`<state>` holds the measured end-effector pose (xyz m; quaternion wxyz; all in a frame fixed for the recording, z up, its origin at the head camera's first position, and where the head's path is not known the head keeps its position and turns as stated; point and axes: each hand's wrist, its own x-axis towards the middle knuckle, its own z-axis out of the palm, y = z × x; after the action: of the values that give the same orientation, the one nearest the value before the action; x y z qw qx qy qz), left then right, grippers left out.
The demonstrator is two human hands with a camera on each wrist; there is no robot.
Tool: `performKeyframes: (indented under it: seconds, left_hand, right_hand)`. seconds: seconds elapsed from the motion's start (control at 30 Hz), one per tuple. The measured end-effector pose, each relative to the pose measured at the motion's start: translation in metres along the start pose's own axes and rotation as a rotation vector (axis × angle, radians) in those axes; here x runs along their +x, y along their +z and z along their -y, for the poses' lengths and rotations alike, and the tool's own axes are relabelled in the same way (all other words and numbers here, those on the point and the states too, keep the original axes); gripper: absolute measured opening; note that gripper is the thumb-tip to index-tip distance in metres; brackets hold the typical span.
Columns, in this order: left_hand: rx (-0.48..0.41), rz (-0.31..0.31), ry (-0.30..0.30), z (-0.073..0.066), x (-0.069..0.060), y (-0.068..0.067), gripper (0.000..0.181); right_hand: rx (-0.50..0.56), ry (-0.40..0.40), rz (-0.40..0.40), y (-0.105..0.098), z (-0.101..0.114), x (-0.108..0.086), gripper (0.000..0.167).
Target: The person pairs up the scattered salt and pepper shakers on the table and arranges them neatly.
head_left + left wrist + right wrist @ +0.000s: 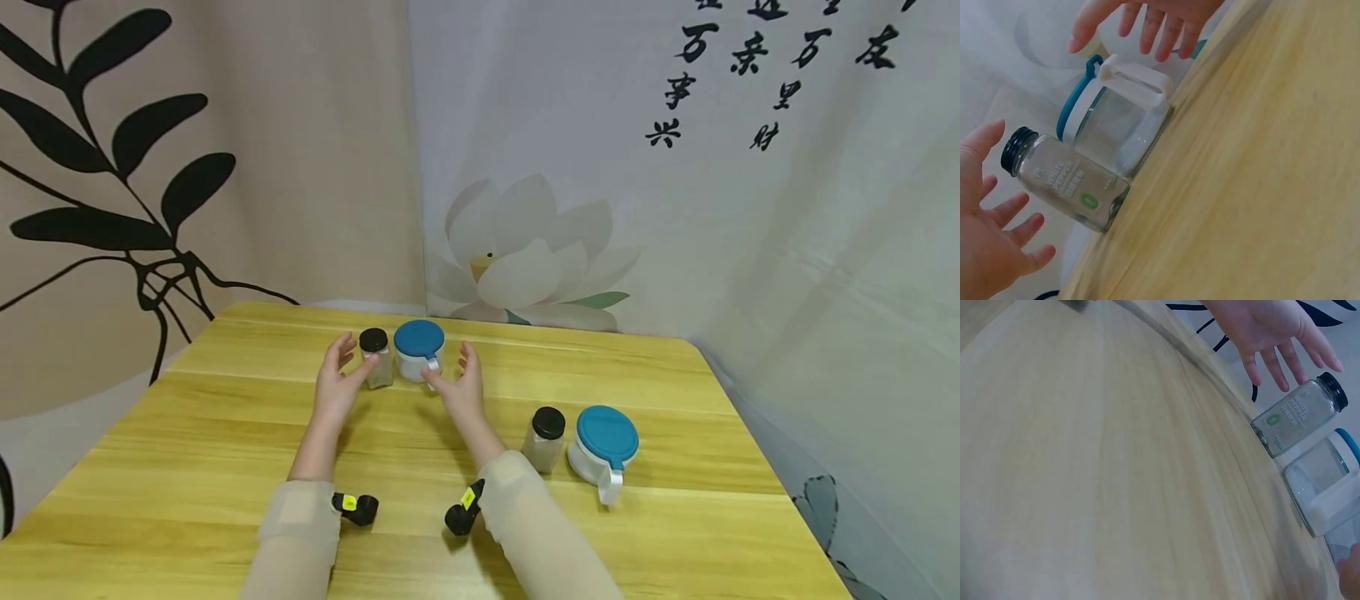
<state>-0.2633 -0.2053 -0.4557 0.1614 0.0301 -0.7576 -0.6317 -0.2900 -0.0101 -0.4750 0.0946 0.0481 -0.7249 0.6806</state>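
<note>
My left hand (337, 385) is at the left side of a white pepper bottle (378, 367) with a black cap. In the left wrist view its fingers (1013, 212) are spread, with a gap to the bottle. Right beside the bottle stands a glass seasoning jar (414, 367) with a blue lid (418, 337) and white handle (1138, 81). My right hand (463, 392) is at the jar's right, fingers extended; whether the thumb touches the handle I cannot tell. Only a little of that hand (1350, 575) shows in the right wrist view.
Nearer and to the right on the wooden table (187, 467) stand a second black-capped bottle (543, 446) and another blue-lidded jar (588, 462) with a white handle. Behind the table's far edge hangs a printed curtain (337, 150). Black wrist cameras (358, 508) sit at both cuffs.
</note>
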Motion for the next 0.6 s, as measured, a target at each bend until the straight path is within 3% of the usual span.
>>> performKeyframes:
  seconds: [0.27, 0.6]
  left_hand:
    - [0.015, 0.018, -0.002, 0.0009, 0.0028, 0.0018, 0.074]
    - [-0.078, 0.068, -0.032, 0.0003, 0.0088, -0.0004, 0.074]
  right_hand:
    - [-0.028, 0.027, 0.026, 0.0040, 0.0044, 0.0026, 0.086]
    - [-0.118, 0.033, 0.059, -0.0012, 0.0092, 0.0098, 0.090]
